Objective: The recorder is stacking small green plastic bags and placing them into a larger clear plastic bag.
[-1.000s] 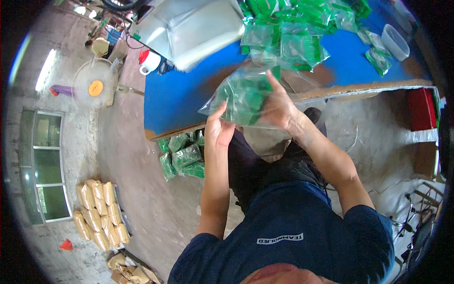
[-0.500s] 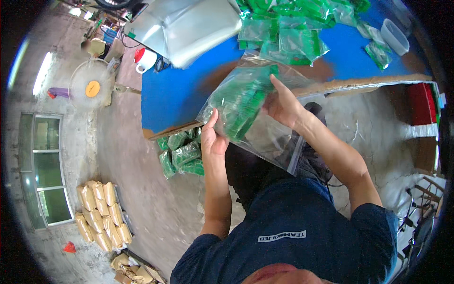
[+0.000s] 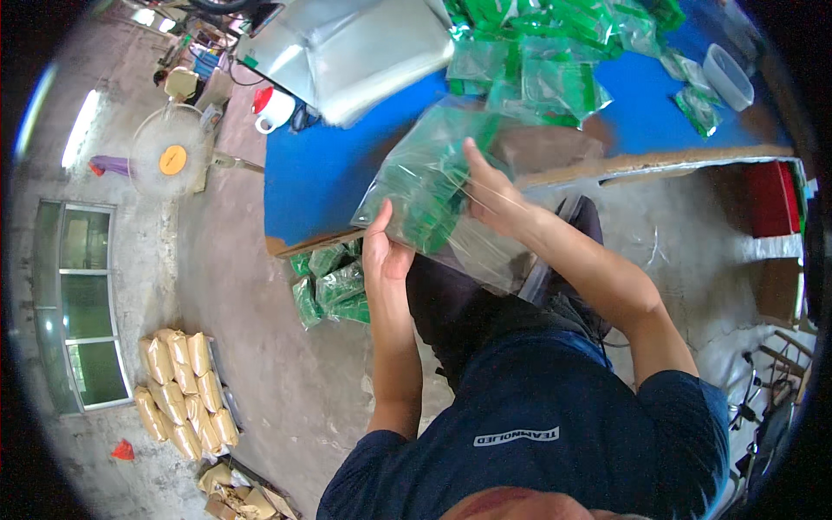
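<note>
1. Now we grip a clear plastic bag (image 3: 433,186) stuffed with small green packets; our left hand (image 3: 384,251) closes around its lower left edge, thumb up along the plastic.
2. Our right hand (image 3: 492,192) pinches the bag's right side, thumb raised and fingers tucked behind the film, so both hands have hold of the same bag.
3. We hold the bag up over the near edge of the blue table (image 3: 321,178), above our lap, with its loose lower end hanging down toward our dark trousers.
4. Beyond it, a heap of green packets (image 3: 555,52) covers the far tabletop, beside a stack of clear bags (image 3: 364,52) and a small clear tub (image 3: 726,76).
5. Below the table edge, more green packets (image 3: 334,290) lie on the concrete floor, just left of our left forearm.
6. Both forearms rise from the lower edge, elbows bent, converging on the bag.
</note>
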Demonstrator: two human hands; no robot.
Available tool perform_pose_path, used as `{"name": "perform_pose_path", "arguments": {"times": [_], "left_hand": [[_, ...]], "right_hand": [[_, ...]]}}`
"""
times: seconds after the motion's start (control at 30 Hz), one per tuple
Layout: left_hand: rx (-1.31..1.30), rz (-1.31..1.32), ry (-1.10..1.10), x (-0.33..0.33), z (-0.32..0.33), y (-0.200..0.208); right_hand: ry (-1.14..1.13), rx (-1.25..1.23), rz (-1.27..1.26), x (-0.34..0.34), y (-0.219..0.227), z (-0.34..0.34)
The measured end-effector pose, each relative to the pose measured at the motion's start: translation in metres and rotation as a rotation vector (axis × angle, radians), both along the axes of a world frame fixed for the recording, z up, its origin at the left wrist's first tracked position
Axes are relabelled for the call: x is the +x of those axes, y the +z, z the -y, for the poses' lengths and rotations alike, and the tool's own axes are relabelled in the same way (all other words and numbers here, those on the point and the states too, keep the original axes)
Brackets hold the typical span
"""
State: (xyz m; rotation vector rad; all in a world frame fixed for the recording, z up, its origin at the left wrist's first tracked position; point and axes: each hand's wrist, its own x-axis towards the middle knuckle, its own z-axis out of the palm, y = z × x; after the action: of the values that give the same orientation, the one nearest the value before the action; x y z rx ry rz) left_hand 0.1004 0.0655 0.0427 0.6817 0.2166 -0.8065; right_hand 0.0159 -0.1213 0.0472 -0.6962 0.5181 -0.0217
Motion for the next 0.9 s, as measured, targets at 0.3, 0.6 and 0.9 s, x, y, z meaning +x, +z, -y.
{"name": "perform_pose_path", "arguments": {"times": [0.3, 0.6, 0.9], "left_hand": [[0.014, 0.056, 0.052, 0.021, -0.013, 0.021], [0.324, 0.259, -0.011, 0.072, -0.036, 0.018], [1.048, 1.617, -0.329, 0.063, -0.001, 0.044]], "right_hand": [[0.159, 0.36, 0.256, -0.006, 0.015, 0.002], [0.014, 0.41, 0.271, -0.031, -0.012, -0.04], [0.07, 0.211, 0.312, -0.047, -0.021, -0.054]]}}
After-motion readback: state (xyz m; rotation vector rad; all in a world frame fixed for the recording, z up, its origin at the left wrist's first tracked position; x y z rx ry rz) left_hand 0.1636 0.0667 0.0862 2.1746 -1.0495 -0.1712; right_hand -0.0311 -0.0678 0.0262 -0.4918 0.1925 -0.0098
